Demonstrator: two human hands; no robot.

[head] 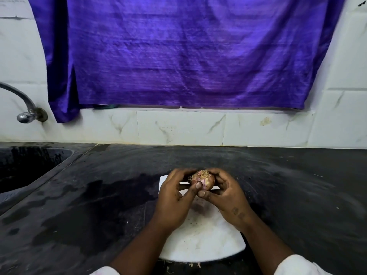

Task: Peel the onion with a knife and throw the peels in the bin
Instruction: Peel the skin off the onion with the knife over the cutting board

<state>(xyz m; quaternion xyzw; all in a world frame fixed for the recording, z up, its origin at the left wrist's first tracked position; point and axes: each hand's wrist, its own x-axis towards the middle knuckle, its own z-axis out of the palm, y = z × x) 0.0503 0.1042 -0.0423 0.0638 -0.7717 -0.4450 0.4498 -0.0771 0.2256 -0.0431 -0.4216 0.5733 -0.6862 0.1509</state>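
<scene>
Head view: both hands cup the onion [202,179] above a white cutting board [202,241].
A purple curtain [188,52] covers the tiled wall. Below it the dark counter [288,185] runs to a sink [23,165] at the left. The board lies close to the person, probably to catch scraps. Over its far end the left hand [172,199] and right hand [228,197] curl round the onion, root end up. Both thumbs press on its near side, apparently to loosen the skin. No knife or bin can be made out. No brand shows, and the paper at top left is too blurred to read.
</scene>
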